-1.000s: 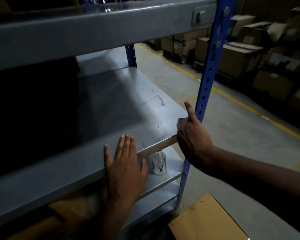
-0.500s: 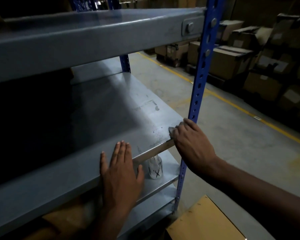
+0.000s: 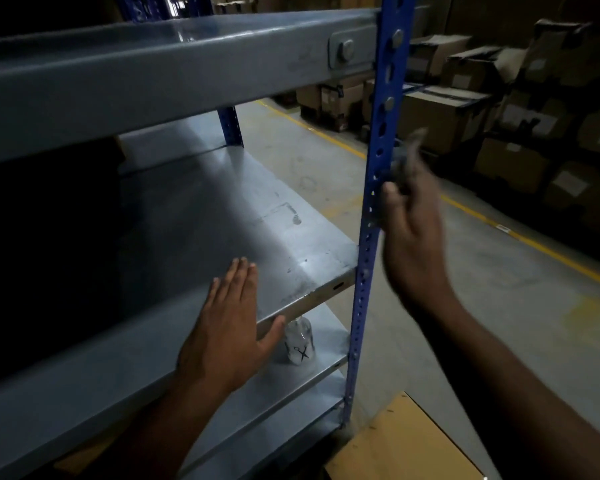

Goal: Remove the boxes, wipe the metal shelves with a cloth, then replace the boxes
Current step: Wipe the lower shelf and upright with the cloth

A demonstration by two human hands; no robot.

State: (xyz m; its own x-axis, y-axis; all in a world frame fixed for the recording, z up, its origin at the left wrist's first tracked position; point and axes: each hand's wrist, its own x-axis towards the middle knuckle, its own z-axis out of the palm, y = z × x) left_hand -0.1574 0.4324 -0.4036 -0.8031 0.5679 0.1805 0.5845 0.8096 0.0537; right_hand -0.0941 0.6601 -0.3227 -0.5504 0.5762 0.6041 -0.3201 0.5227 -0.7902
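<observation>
Bracing flat on the bare shelf, the left hand lies with fingers straight, likely to steady the person. The right hand, blurred, clutches a grey cloth beside the blue post, apparently to wipe it. Boxes sit across the aisle.
</observation>
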